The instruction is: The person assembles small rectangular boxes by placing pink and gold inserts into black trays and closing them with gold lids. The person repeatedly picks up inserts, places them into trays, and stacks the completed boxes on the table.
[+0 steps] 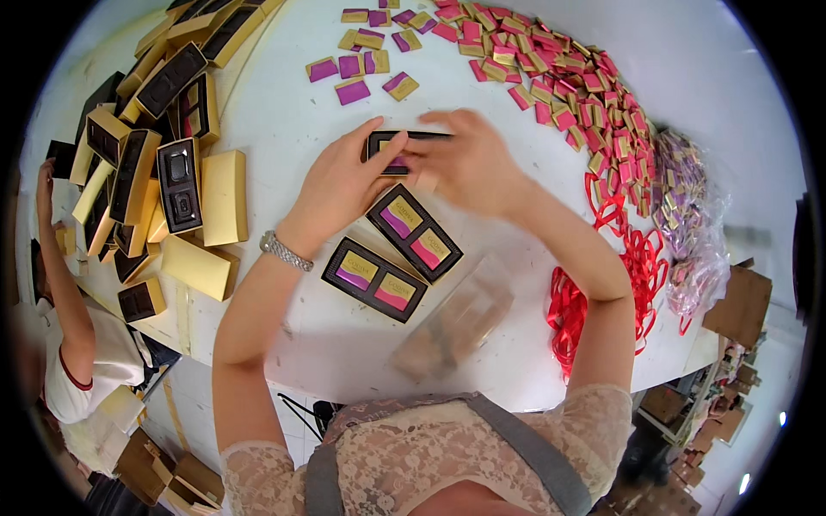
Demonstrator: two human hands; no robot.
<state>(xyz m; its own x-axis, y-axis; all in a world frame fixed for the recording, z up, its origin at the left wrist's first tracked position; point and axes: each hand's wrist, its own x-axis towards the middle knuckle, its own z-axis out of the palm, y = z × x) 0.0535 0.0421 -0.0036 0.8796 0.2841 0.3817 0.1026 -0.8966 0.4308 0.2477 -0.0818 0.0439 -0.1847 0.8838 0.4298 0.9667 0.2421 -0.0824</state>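
Note:
My left hand [342, 179] closes its fingers on the left end of a small dark-trayed box [375, 144], which has a purple-and-gold piece inside. Over that box's right part reaches my right hand [477, 163], its fingers smeared by motion and partly hidden. Just below my hands lies a filled two-compartment box [415, 232], tilted on the table, with a purple-and-gold piece and a pink-and-gold piece. A second filled box [374, 279] rests against it, nearer to me, with the same two kinds of pieces. A clear plastic sheet or bag [460, 314] lies beside them.
Gold boxes with dark trays [179, 185] are heaped at the left. Loose purple-and-gold pieces [350, 66] lie at the back; pink-and-gold pieces [594, 103] pile at the right. Red ribbon [564, 314] tangles near my right forearm. Another person's arm [73, 322] reaches in at far left.

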